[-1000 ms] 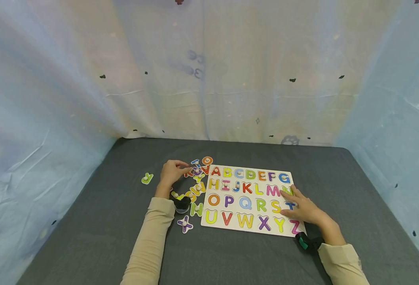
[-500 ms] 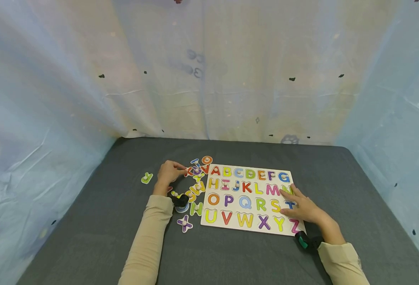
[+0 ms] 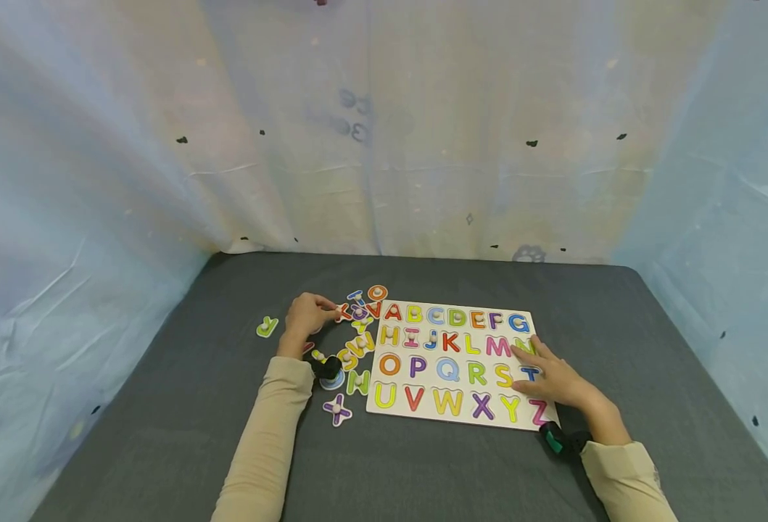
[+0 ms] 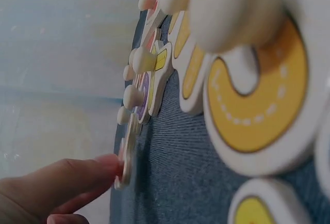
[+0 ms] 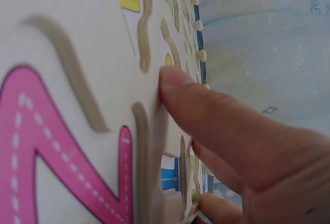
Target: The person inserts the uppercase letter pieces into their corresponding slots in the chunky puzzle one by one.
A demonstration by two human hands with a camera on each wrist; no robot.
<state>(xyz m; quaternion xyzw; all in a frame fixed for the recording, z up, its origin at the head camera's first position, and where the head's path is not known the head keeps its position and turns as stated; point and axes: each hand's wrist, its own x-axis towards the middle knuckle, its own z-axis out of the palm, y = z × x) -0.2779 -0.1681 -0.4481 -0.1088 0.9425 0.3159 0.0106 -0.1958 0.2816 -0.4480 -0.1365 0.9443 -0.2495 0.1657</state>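
At the left of the puzzle board, my left hand pinches a red letter K piece at the table. In the left wrist view that piece stands edge-on at the fingertips; its knob is hidden by them. Right beside it lies a purple letter piece, with a red V piece and a yellow-green Y piece close by. My right hand rests on the board's right side with fingers spread, covering part of the N and T slots. The right wrist view shows the thumb touching the board.
More knobbed pieces lie left of the board: an orange O, a blue T, a W, an S, a green N and a purple X. A green piece lies apart, farther left.
My left hand has drawn slightly left, its fingers closing at the red K piece, which shows more fully now. The right hand stays in place on the board.
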